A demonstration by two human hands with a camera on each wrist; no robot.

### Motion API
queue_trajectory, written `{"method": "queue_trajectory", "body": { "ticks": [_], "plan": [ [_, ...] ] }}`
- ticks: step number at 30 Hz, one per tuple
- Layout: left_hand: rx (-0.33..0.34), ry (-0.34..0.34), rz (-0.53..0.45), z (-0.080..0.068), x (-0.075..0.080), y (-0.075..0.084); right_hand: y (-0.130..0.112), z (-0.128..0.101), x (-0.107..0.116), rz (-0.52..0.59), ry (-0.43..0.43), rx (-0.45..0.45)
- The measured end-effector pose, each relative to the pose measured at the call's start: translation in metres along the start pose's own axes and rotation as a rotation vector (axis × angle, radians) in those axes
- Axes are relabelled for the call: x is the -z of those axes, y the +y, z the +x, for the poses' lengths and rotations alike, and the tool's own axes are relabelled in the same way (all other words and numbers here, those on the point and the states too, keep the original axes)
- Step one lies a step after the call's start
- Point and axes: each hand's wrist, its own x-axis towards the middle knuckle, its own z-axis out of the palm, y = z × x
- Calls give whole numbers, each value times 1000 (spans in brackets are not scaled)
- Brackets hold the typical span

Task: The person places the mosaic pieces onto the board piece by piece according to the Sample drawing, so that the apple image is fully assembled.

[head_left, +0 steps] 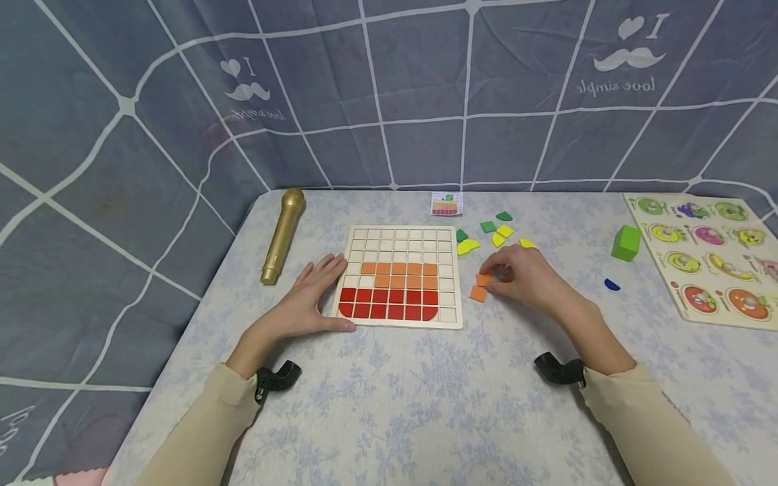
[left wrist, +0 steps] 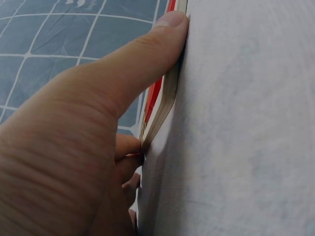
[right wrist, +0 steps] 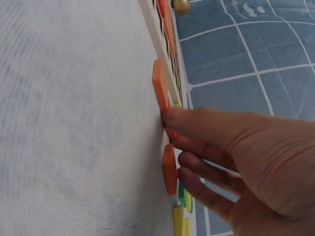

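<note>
Item: small flat orange square tile (head_left: 483, 279), prob. painted wood. Loc.: on tabletop just right of pale wooden grid board (head_left: 446, 317), under fingertips of right hand (head_left: 523, 275). Fingers bent down onto tile, tips touching it; wrist view shows fingertips (right wrist: 172, 118) on the table betw. two orange tiles, but whether the tile is actually pinched – cannot tell. Second loose orange tile (head_left: 477, 293) just beside, nearer the wearer.

Handling (est.): light, stiff, thin; smooth faces likely slippery on cloth. Lies flat, so little edge to catch – best taken by opp. side edges w/ thumb + forefinger, or tipped up on one edge first. Not fragile.

Left hand (head_left: 310, 297): fingers straight, flat on table, thumb (left wrist: 147, 59) pressed along board's left edge, steadying it.

Board contents: two rows red tiles (head_left: 389, 304) at bottom, orange rows above, one gap in orange, upper cells empty.

Surroundings: yellow + green loose pieces (head_left: 495, 233) just beyond right hand; green cube (head_left: 626, 243); blue piece (head_left: 611, 285); fruit peg-puzzle board (head_left: 675, 283) far right; gold cylinder (head_left: 282, 236) left; small pattern card (head_left: 446, 204) behind board.

Obstructions: second orange tile close enough to be nudged; otherwise path to board open.
</note>
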Motion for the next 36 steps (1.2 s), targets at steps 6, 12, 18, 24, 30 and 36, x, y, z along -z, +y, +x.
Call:
{"method": "queue_trajectory", "body": {
  "ticks": [6,12,18,24,30,36],
  "plan": [
    [2,0,11,0,0,0,-1,5,-3,-19,41,11],
    [4,7,7,-2,0,-1,-25,24,-12,21,47,19],
    [-3,1,5,0,-1,0,-65,51,-32,66,38,82],
    [-1,3,-2,0,-1,1,-102,75,-60,74,17,128],
    [-10,1,-3,1,-1,0,-123,88,-79,77,-9,139],
    [-10,3,-2,0,0,-1,-133,92,-88,86,19,153]
  ]
}}
